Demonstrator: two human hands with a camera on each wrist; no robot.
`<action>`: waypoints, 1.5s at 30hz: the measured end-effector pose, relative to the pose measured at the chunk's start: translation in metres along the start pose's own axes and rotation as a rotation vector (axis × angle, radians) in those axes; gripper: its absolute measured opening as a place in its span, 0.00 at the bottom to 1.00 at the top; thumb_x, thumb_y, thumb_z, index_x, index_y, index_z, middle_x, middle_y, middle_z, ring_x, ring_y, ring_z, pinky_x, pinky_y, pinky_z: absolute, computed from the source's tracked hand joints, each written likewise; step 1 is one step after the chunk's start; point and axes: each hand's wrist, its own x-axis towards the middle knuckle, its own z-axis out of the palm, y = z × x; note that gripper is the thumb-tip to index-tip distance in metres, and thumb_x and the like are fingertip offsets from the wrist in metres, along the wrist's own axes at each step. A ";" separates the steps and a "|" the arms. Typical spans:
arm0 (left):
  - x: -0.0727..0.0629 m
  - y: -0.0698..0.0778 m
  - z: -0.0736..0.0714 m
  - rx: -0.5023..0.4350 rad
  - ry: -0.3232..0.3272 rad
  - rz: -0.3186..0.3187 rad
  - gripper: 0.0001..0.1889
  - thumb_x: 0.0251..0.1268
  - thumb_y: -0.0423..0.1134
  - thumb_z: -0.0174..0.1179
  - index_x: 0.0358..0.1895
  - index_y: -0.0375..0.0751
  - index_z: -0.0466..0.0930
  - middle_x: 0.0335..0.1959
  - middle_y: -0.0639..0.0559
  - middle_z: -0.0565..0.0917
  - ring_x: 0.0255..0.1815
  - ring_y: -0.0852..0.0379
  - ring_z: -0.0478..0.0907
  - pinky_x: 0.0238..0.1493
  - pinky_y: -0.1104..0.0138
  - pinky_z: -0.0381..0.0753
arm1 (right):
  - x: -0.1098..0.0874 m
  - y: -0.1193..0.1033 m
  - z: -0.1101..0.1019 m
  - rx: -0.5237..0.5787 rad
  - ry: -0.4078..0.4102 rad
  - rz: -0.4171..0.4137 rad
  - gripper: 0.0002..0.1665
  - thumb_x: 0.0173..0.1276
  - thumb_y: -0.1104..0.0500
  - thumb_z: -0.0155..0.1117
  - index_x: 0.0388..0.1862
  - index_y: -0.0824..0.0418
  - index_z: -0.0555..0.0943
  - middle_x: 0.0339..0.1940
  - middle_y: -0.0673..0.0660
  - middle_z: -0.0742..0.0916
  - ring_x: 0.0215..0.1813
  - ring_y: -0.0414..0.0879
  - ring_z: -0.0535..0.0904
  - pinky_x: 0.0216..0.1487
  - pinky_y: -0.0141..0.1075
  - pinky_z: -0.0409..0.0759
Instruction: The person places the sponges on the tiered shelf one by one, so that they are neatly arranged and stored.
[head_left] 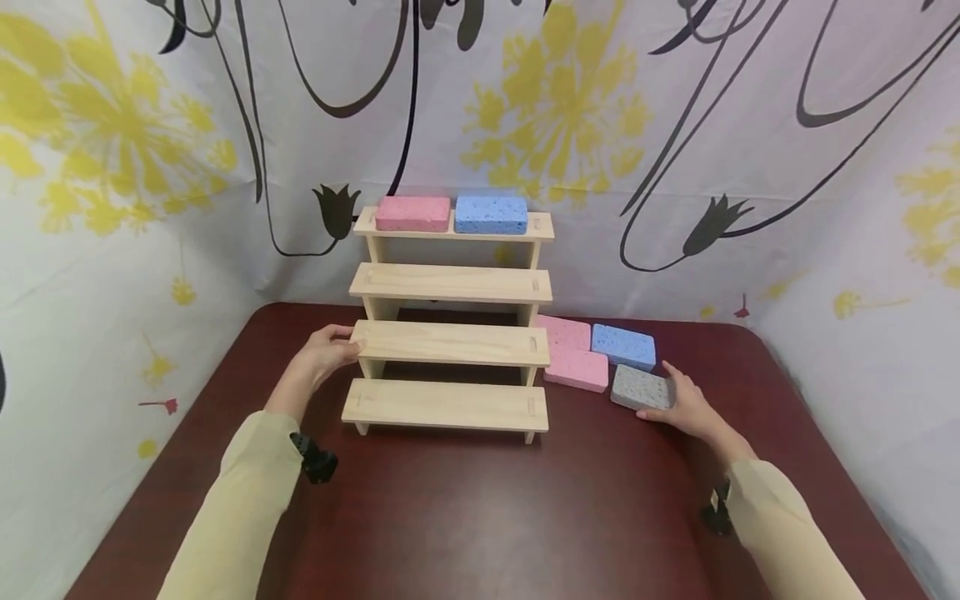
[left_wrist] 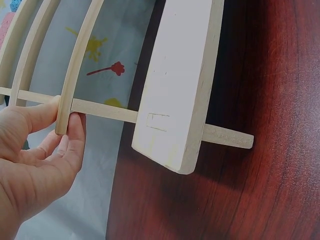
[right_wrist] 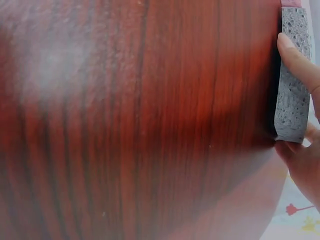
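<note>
A pale wooden stepped shelf stand [head_left: 450,342] stands on the table with several tiers. My left hand [head_left: 322,358] pinches the left end of its second tier from the bottom, thumb above and fingers below, as the left wrist view shows up close. Over on the right, my right hand [head_left: 692,410] holds a grey pumice stone [head_left: 639,388] by its right end. In the right wrist view the thumb lies along one long side of the grey stone [right_wrist: 292,102], with fingers at its near end. A blue pumice stone [head_left: 624,347] lies just behind the grey one.
Two pink pumice stones [head_left: 576,369] lie between the stand and the grey stone, one partly behind the stand. On the top tier sit another pink stone [head_left: 413,214] and another blue stone [head_left: 491,215]. Patterned cloth [head_left: 570,167] encloses the dark red table [head_left: 480,517] on three sides.
</note>
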 end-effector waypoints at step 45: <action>0.003 -0.006 -0.002 -0.049 -0.031 0.039 0.29 0.66 0.32 0.49 0.67 0.28 0.50 0.61 0.28 0.65 0.42 0.60 0.74 0.65 0.58 0.68 | -0.016 -0.169 -0.034 0.088 0.360 -0.429 0.42 0.47 0.53 0.75 0.60 0.59 0.67 0.57 0.63 0.73 0.57 0.55 0.67 0.52 0.51 0.67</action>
